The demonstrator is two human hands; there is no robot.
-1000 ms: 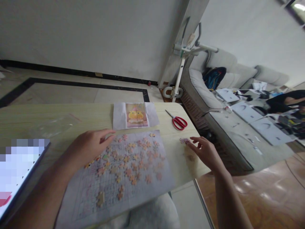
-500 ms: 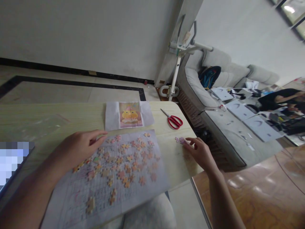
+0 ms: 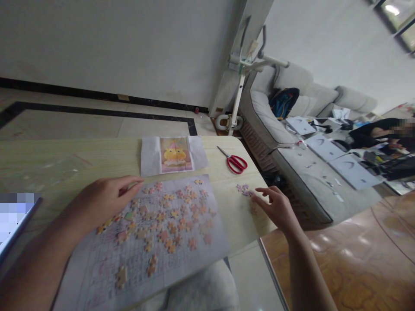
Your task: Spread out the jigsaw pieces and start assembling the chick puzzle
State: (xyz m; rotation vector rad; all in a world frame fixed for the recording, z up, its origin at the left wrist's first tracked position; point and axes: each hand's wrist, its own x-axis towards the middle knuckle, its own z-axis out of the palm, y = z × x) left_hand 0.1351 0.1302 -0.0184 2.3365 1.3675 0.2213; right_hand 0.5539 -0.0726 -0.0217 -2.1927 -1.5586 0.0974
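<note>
My right hand hovers over the table's right end, thumb and fingers apart. Its fingertips are just beside a small group of pinkish-purple jigsaw pieces; it does not appear to hold any. On the left, my left hand lies over the upper left edge of a printed paper sheet, its fingers stretched out and the thumb a little apart. Many loose jigsaw pieces in yellow, orange and pink are spread over that sheet. Beyond it lies a picture sheet showing a yellow cartoon figure.
Red-handled scissors lie near the table's far right corner. A clear plastic bag is at the left, with a blurred-out screen in front of it. To the right stand a grey sofa with white boxes and another person.
My right hand has drawn back slightly from the pinkish-purple pieces, and its fingertips have come off them. My left hand stays in place. The whole view has shifted a little.
</note>
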